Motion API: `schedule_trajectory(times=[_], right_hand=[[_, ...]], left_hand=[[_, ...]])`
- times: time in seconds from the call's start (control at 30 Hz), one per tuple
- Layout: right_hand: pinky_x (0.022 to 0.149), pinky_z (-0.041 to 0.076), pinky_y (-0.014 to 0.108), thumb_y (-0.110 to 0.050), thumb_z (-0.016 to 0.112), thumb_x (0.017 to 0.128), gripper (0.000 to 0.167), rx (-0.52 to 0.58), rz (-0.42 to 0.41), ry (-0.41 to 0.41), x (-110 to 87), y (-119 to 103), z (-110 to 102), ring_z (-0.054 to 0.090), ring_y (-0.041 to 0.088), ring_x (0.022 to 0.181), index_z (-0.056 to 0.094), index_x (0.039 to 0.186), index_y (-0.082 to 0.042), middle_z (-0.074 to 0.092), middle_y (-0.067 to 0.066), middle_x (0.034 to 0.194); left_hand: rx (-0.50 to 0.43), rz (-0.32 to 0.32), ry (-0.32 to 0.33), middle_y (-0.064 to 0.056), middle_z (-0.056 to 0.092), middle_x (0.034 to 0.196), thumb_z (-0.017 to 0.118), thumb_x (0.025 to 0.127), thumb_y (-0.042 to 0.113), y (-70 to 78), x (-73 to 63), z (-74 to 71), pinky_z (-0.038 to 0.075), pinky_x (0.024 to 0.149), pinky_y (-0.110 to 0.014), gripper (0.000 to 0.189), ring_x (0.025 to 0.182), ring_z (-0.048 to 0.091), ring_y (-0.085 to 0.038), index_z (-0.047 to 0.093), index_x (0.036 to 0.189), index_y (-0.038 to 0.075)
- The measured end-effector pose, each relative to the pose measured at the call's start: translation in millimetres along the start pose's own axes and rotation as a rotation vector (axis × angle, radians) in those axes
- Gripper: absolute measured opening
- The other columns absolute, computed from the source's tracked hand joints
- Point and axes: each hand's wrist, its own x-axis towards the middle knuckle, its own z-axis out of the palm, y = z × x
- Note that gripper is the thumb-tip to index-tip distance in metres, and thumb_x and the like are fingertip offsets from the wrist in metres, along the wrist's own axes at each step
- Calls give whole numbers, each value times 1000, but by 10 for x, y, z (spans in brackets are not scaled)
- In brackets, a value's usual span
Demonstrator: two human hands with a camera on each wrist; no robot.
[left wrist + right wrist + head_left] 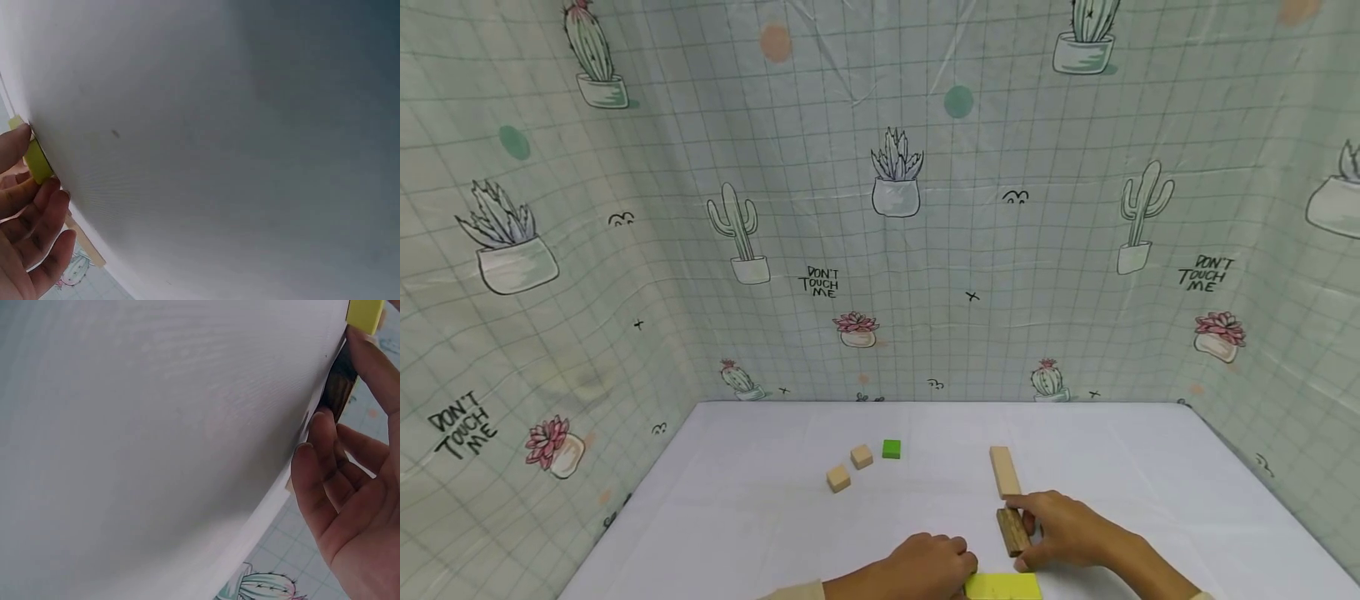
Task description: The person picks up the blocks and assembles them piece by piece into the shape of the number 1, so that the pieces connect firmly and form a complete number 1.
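Observation:
In the head view, my left hand (928,567) grips the left end of a bright yellow block (1003,586) at the bottom edge of the picture. The left wrist view shows the thumb and fingers on either side of this yellow block (37,161). To its right, my right hand (1063,531) pinches a dark brown wooden block (1013,533) lengthwise, index finger at the far end and thumb at the near end. In the right wrist view the brown block (339,387) shows between thumb and fingers. Just beyond that hand lies a long pale wooden block (1004,472).
Two small pale wooden cubes (838,478) and a small green block (891,449) lie farther back, left of the hands. Everything rests on a white table (737,517). A cloth printed with cacti (925,275) hangs behind it and along both sides.

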Motion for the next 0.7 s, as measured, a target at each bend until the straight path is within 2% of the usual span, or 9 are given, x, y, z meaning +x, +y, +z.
schedule_trajectory(times=[0.2,0.5,0.7], right_hand=[[61,35,26,-38,90,71,82,1,11,4,7,-1,11,45,8,75,57,137,0,54,-6,87],[58,35,25,-33,91,71,81,49,0,-11,15,19,15,46,7,72,57,136,2,55,-3,89],[57,37,24,-32,90,72,82,58,-20,-13,4,41,2,45,6,69,56,136,4,56,-3,89]], left_hand=[[8,-7,14,14,64,88,74,91,35,-2,-20,37,39,59,-8,22,70,49,8,72,108,21],[-18,-59,-23,13,65,88,76,90,34,-8,-35,37,41,61,-8,23,71,49,7,72,109,21],[-22,-56,-5,12,65,88,77,89,33,-29,-66,37,41,62,-7,23,71,49,7,72,108,20]])
